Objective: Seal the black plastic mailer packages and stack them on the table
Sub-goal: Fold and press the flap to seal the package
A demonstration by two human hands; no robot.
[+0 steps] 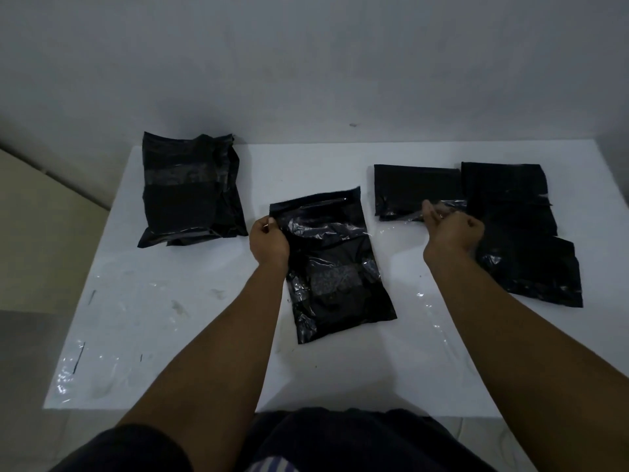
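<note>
Left hand point(269, 238) pinches mailer point(337, 267) corner | right hand point(452, 231), rightward, pinches clear strip point(451, 206)

Open table point(177, 274) front-left; mailer stack point(190, 192) far left, perhaps several deep.

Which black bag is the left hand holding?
The middle mailer: the left hand pinches its upper left corner. That hand touches neither the far-left stack nor the right-side mailers.

A plain pale wall point(340, 63) at the far side bears one small dark spot point(353, 125), a beige panel point(41, 216) stands far left above grey floor point(27, 352), wrinkled clear film point(112, 335) with short dark marks point(79, 357) lies near left, and dark clothing point(340, 437) with striped fabric point(272, 466) fills the near edge.
</note>
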